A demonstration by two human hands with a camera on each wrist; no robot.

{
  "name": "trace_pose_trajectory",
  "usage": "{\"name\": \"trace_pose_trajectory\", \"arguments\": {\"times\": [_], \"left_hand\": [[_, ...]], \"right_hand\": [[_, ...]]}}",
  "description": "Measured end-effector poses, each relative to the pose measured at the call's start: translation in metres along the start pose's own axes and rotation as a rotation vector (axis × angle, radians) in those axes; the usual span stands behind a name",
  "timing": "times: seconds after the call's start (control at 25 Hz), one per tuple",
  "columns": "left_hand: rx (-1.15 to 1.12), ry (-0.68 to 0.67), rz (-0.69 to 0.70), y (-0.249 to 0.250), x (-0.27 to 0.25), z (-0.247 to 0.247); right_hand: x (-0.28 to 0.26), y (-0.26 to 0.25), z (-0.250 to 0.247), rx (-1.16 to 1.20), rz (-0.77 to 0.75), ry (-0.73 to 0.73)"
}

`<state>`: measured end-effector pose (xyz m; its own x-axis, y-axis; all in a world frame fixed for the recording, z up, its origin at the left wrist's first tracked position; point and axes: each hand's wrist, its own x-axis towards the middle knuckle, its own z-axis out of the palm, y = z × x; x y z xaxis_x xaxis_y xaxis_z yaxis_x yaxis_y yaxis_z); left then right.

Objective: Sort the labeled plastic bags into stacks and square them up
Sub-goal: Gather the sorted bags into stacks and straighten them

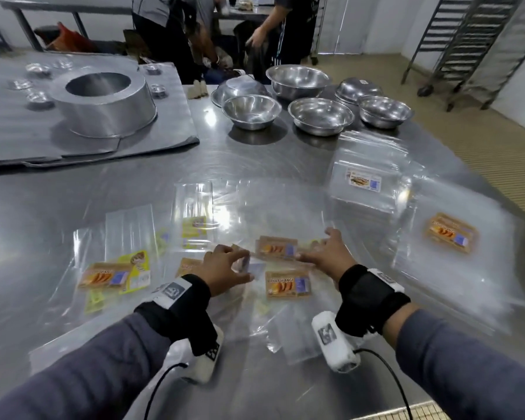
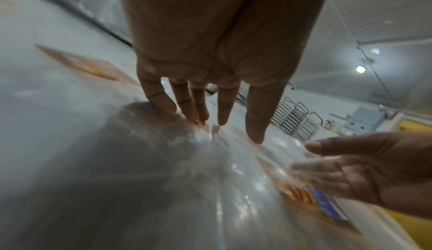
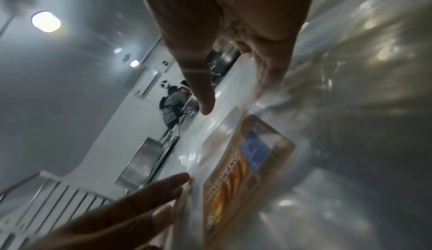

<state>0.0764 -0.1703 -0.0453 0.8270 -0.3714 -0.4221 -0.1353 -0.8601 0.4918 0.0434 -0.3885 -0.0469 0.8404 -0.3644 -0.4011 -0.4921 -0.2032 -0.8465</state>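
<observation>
Both hands are low over a shiny metal surface covered with clear plastic bags. The left hand has its fingers straight and spread, with the tips touching the clear plastic. The right hand is flat and spread too, resting on the bags just beside the left one, at 3 o'clock from it. Neither hand grips anything.

Between the hands lies a bag with a brown label. Another brown-label bag lies just near the person, at 6 o'clock from the first. At 9 o'clock from the left hand is a loose mess of bags with yellow labels and one more brown label.

At 3 o'clock, well apart from the hands, is a tidy stack of brown-label bags. At 1 o'clock is a second stack with a pale label.

Far across the surface, at 12 o'clock, sit metal bowls. At 10 o'clock is a big round metal ring.
</observation>
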Motion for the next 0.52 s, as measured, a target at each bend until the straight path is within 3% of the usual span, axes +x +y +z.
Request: {"name": "trace_pose_trajectory", "arguments": {"times": [0.08, 0.16, 0.36, 0.52], "left_hand": [[-0.227, 0.012, -0.002, 0.002, 0.0, 0.0], [-0.396, 0.062, -0.042, 0.002, 0.001, 0.001], [-0.697, 0.031, -0.084, -0.004, 0.003, -0.005], [-0.811, -0.007, -0.124, -0.016, 0.003, -0.013]], "right_hand": [[0.003, -0.003, 0.003, 0.2, 0.147, -0.019], [0.007, -0.009, 0.006, 0.114, 0.18, 0.01], [0.009, -0.016, 0.013, -0.015, 0.208, -0.026], [0.018, 0.0, 0.019, -0.062, 0.122, -0.011]]}}
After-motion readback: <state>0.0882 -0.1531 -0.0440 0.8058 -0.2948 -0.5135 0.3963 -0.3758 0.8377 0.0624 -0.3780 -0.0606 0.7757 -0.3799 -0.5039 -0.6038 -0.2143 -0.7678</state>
